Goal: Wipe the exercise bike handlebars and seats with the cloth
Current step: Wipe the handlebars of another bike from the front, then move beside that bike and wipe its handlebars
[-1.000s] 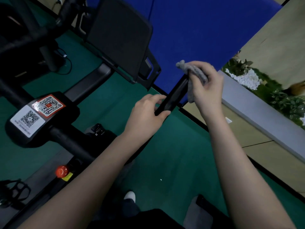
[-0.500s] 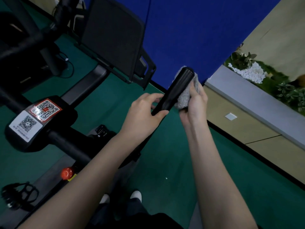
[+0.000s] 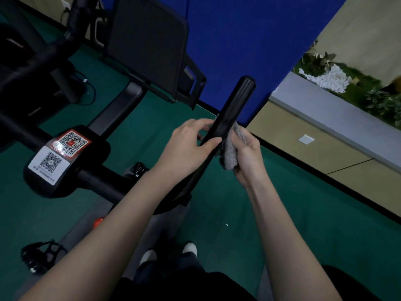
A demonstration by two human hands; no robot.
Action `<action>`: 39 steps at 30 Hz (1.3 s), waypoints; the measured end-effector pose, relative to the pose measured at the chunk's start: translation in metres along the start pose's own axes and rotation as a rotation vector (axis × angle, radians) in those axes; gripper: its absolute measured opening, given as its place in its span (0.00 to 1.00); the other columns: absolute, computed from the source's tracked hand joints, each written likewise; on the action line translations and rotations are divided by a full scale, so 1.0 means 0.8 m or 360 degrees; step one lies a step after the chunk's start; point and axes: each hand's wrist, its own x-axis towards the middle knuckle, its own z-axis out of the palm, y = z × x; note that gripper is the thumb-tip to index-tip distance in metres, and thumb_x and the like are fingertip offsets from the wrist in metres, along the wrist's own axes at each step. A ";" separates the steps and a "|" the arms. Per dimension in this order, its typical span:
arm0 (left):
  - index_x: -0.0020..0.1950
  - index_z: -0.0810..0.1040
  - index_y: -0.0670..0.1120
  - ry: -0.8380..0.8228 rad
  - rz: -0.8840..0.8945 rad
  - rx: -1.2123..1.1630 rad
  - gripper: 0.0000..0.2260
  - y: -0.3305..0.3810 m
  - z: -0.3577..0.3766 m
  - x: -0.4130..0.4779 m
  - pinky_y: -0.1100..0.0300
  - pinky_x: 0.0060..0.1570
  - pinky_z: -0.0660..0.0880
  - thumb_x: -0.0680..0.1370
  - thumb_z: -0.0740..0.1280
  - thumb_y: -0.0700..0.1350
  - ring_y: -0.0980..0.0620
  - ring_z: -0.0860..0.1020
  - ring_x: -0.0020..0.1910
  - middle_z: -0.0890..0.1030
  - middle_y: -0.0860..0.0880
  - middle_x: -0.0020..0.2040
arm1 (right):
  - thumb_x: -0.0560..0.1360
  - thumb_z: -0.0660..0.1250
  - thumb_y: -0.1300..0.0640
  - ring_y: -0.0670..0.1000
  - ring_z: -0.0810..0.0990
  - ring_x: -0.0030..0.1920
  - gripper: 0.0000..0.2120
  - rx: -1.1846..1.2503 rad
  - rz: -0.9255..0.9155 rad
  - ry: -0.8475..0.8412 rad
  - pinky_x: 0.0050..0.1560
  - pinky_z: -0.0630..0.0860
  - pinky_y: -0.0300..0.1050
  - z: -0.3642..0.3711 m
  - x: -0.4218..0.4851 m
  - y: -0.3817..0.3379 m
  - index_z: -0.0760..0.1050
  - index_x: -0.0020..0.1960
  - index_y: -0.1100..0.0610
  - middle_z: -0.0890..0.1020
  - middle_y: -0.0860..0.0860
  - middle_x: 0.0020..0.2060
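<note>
Black tubular handlebar is mid-wipe: right hand grips a bunched grey cloth against it, left hand pinches the bar steady. The next move probably calls for sliding the cloth tipward.

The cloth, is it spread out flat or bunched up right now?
Bunched up. The cloth sits wadded in the right hand, which grips it against the handlebar; no flat sheet shows.

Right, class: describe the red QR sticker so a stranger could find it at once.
From the raised handlebar, look left to the black centre pad. Of its two QR labels, the red sticker is the upper; the white label is lower.
</note>
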 end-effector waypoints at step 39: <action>0.70 0.69 0.45 -0.0525 0.0592 0.0916 0.22 0.058 0.175 -0.089 0.56 0.64 0.60 0.79 0.62 0.53 0.49 0.67 0.67 0.73 0.49 0.66 | 0.75 0.67 0.62 0.38 0.76 0.36 0.05 -0.1032 -0.0240 0.0915 0.39 0.72 0.35 -0.231 -0.238 0.011 0.78 0.44 0.52 0.80 0.42 0.36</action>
